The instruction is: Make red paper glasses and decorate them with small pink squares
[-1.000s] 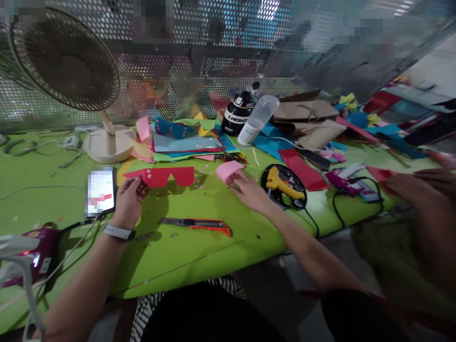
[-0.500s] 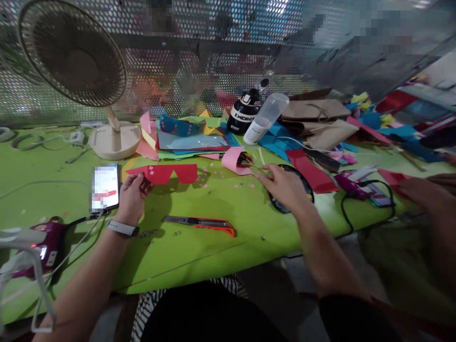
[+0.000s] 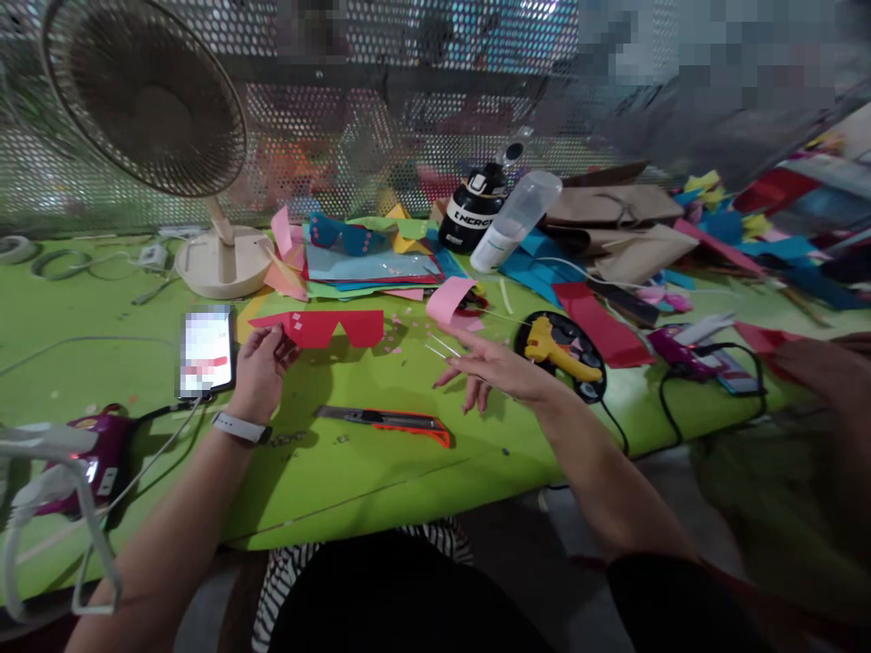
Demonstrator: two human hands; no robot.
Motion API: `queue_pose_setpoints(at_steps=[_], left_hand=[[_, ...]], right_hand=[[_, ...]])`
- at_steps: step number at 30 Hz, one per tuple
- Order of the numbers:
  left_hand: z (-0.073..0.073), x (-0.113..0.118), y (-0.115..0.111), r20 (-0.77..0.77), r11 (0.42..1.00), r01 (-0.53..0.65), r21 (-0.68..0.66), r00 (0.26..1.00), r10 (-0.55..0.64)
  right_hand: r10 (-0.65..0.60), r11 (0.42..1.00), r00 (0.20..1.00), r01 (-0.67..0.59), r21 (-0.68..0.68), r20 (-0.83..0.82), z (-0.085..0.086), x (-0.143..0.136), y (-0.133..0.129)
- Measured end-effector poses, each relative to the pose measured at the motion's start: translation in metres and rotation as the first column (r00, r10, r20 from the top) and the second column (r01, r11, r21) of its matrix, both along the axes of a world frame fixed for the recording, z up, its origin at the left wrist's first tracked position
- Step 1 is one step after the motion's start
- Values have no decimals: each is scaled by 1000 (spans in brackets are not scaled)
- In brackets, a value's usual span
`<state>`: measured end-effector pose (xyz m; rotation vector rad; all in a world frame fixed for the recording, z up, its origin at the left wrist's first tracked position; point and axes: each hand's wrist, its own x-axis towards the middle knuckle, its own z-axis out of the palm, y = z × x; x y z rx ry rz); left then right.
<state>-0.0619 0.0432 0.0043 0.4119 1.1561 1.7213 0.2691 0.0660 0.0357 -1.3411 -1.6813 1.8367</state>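
Note:
Pinched by its left end in my left hand (image 3: pixel 262 363) is a red paper glasses shape (image 3: pixel 350 328) with small pale pieces near that end. My right hand (image 3: pixel 486 367) hovers over small pink scraps (image 3: pixel 395 337), its lower fingers spread and a pair of thin metal tweezers (image 3: pixel 444 346) held at the thumb side. Just behind that hand lies a curled pink paper (image 3: pixel 450 299). An orange and black box cutter (image 3: pixel 385 422) rests in front of both hands. A yellow glue gun (image 3: pixel 562 352) sits on a round black tray (image 3: pixel 593 388).
A fan (image 3: pixel 228 263), a phone (image 3: pixel 206 354) and a purple device (image 3: pixel 102 458) stand at the left. Blue paper glasses (image 3: pixel 340 238) lie on stacked sheets behind. Two bottles (image 3: pixel 466 218) stand at the back. Another person's hand (image 3: pixel 809 363) is at the right.
My right hand has moved left from over the black tray, uncovering the yellow glue gun, and now shows tweezers. The left hand still holds the red paper. The view has shifted slightly.

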Motion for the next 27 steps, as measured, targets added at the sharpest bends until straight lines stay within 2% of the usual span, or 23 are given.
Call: queue_pose_setpoints(at_steps=[3, 7, 9, 12, 14, 16, 19, 20, 22, 25, 27], left_hand=[[0, 0, 0, 9, 1000, -10, -8, 1000, 11], [1, 1, 0, 17, 1000, -24, -9, 1000, 25], [2, 2, -1, 12, 1000, -24, -8, 1000, 24], [2, 1, -1, 11, 1000, -22, -16, 1000, 22], [1, 1, -1, 15, 1000, -20, -10, 1000, 20], [0, 0, -1, 20, 1000, -21, -1, 1000, 21], [-1, 1, 0, 30, 1000, -26, -6, 999, 26], [0, 1, 0, 29, 1000, -24, -10, 999, 25], [0, 1, 0, 23, 1000, -25, -15, 999, 26], [1, 2, -1, 24, 999, -35, -11, 999, 35], [1, 2, -1, 34, 999, -39, -6, 999, 40]], right_hand=[[-23, 999, 996, 20, -34, -82, -2, 1, 3], [-95, 994, 962, 105, 26, -257, -3, 1, 5], [-31, 992, 967, 60, 109, -253, -5, 2, 5], [78, 958, 993, -50, 282, -91, -9, 6, 3], [94, 931, 995, -74, 358, -41, -11, 10, 1], [85, 927, 991, -41, 372, -101, -12, 12, -1], [114, 946, 969, -39, 322, -219, -16, 8, 1], [122, 954, 972, -59, 295, -200, -20, 5, 2], [118, 957, 992, -101, 271, -50, -29, -2, 5], [42, 910, 978, -121, 396, 203, -36, -9, 9], [-17, 873, 977, -89, 480, 213, -34, -11, 11]])
